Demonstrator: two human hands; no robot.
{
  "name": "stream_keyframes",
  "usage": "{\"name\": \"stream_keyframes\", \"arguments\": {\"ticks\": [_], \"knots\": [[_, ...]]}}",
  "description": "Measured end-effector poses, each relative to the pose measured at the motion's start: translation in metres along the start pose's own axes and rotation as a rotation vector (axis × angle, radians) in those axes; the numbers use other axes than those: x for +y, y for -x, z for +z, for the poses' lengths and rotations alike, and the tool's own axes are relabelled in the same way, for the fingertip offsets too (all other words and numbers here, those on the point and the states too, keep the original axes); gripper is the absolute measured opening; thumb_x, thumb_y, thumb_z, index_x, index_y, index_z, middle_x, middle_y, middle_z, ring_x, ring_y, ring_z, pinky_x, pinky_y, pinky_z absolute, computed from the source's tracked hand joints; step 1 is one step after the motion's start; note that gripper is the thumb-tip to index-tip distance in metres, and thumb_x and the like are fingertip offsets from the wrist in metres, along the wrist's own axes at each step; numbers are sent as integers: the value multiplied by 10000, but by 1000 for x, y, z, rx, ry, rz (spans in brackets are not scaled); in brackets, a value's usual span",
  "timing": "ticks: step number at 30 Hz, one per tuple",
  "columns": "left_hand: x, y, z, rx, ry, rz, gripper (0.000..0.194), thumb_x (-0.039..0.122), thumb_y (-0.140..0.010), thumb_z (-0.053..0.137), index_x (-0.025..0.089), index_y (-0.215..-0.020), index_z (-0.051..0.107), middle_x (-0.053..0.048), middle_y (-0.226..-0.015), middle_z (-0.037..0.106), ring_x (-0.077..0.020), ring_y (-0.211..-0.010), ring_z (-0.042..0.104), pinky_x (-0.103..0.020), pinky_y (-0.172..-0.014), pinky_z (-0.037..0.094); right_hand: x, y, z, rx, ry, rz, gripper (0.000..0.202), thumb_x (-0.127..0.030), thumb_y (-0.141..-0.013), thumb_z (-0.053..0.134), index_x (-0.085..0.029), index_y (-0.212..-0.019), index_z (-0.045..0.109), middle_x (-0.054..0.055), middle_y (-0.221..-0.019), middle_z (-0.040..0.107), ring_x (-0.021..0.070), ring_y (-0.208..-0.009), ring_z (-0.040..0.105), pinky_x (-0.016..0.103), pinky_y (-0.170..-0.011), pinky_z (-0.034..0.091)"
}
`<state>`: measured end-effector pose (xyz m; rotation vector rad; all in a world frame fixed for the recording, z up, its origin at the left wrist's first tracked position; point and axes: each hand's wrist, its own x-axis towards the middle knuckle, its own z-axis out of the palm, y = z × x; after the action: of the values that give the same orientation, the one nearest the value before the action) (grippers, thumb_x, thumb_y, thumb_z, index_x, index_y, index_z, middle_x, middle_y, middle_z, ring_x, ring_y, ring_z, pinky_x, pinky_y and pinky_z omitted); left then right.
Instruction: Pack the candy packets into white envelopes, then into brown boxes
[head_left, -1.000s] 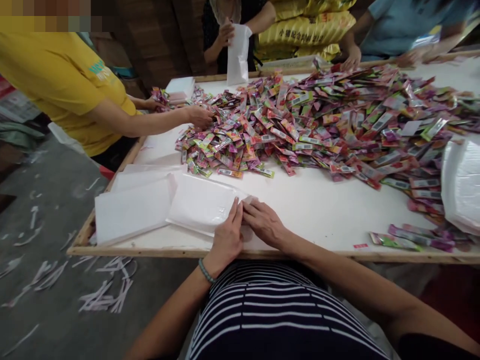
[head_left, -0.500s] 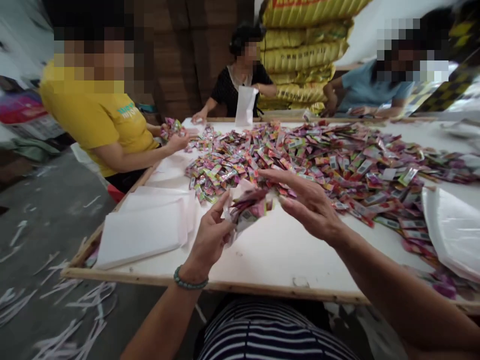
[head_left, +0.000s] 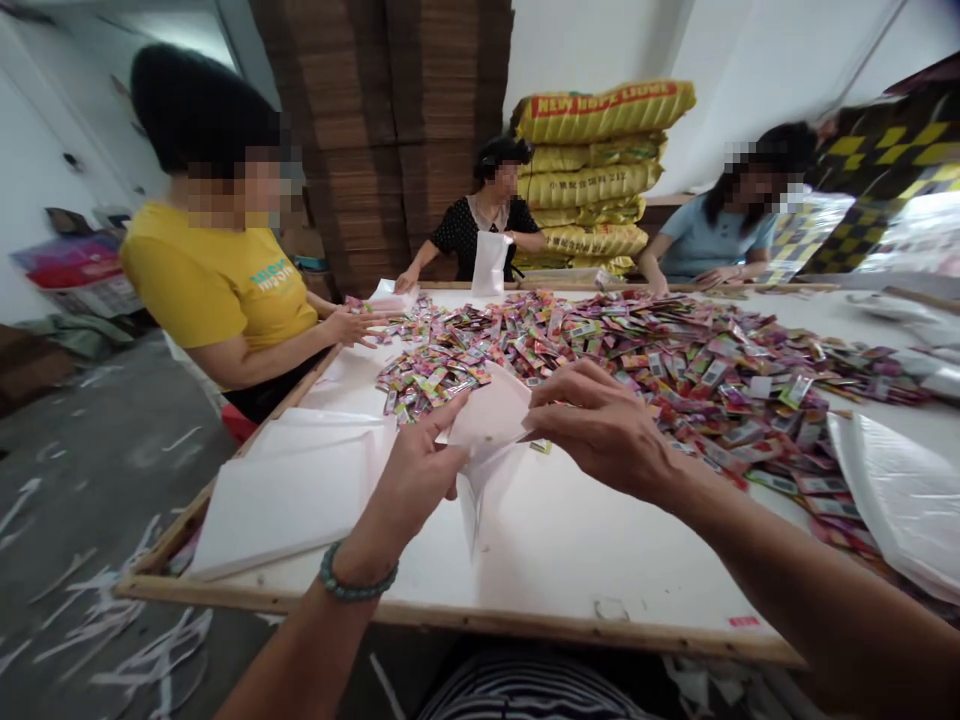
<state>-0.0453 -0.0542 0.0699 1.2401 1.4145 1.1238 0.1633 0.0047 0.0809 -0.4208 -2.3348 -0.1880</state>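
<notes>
Behind a white wood-edged tabletop point(head_left: 570, 545), tall brown stacks of flat cardboard point(head_left: 330, 130) are set against pale walls. Above its near part, a white papery envelope point(head_left: 491, 415) is held up between two hands. Its left edge is clamped between thumb and fingers of the left hand point(head_left: 409, 480), on whose wrist a green beaded bracelet point(head_left: 356, 578) is worn; its right edge is pinched by the closed fingertips of the right hand point(head_left: 607, 430). A narrow lower corner is pointed down toward the tabletop; whether it is touched cannot be told. Beside the left hand, flat white envelopes point(head_left: 285, 505) are piled. Beyond both hands, a broad heap of small multicoloured glossy sachets point(head_left: 570, 335) is spread. At the right edge, a white padded plastic pouch point(head_left: 896, 500) is seen. Around the far sides, co-workers in yellow point(head_left: 232, 290), dotted black point(head_left: 454, 240) and light blue point(head_left: 712, 240) are seated near stacked yellow sacks point(head_left: 600, 182).
</notes>
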Motion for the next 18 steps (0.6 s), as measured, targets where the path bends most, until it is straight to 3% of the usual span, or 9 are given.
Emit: {"name": "stream_keyframes", "arguments": {"ticks": [2,4,7,9,11,13,15,16,18], "knots": [[5,-2,-2,-17,-68,-21,786,135,-594,488,136,-1379,523,55,-597,608,-39,-363,338,-169,-354,263,0,-4,-3,-65,3,-30,293,-187,-986,443,-182,-797,667,57,-852,670,140,-771,538,279,-717,415],[2,-7,-2,-16,-50,-37,768,139,-590,486,120,-1356,536,-10,-829,701,-19,-373,346,-171,-349,268,1,-4,1,-101,-24,-60,315,-176,-993,417,-172,-775,644,51,-815,667,133,-735,536,265,-682,412],[-6,-17,1,8,11,-15,746,151,-585,503,136,-1330,541,-91,-1227,644,17,-379,344,-174,-336,247,1,-1,10,-2,-30,-27,254,-178,-981,458,-174,-793,629,46,-806,678,140,-743,546,268,-699,422],[-10,-26,2,-9,20,-34,741,162,-575,523,147,-1315,546,-106,-1286,614,23,-372,343,-176,-330,235,0,1,15,39,-49,-32,231,-185,-976,473,-181,-803,626,48,-845,694,148,-778,566,275,-729,438],[-6,-34,-1,-5,37,-64,724,182,-557,557,134,-1279,567,-99,-1175,670,13,-376,349,-168,-333,226,4,2,18,88,-102,-7,191,-219,-975,483,-185,-859,632,65,-953,706,162,-863,597,291,-779,459],[7,-35,-11,87,61,-61,682,200,-519,617,134,-1197,612,-73,-1071,702,-17,-433,427,-156,-356,266,19,5,20,205,-148,148,157,-283,-965,511,-186,-972,634,82,-1059,693,180,-949,611,315,-826,473],[29,-27,-28,236,46,5,597,202,-470,678,165,-1066,669,-43,-1072,705,-87,-594,570,-167,-422,380,45,15,23,275,-155,409,227,-356,-946,532,-176,-1053,623,81,-1049,690,184,-928,625,310,-799,486],[40,-19,-38,306,17,62,536,225,-478,701,193,-1013,690,-23,-1093,703,-132,-713,622,-190,-483,447,62,22,26,229,-125,552,259,-381,-945,523,-171,-1059,623,72,-1011,694,176,-886,631,294,-768,487],[58,0,-58,416,-129,281,428,274,-549,720,277,-977,715,45,-1147,690,-205,-949,637,-246,-612,528,101,42,34,5,-19,807,271,-373,-954,491,-162,-1029,644,58,-946,699,164,-824,634,262,-719,472]]}}
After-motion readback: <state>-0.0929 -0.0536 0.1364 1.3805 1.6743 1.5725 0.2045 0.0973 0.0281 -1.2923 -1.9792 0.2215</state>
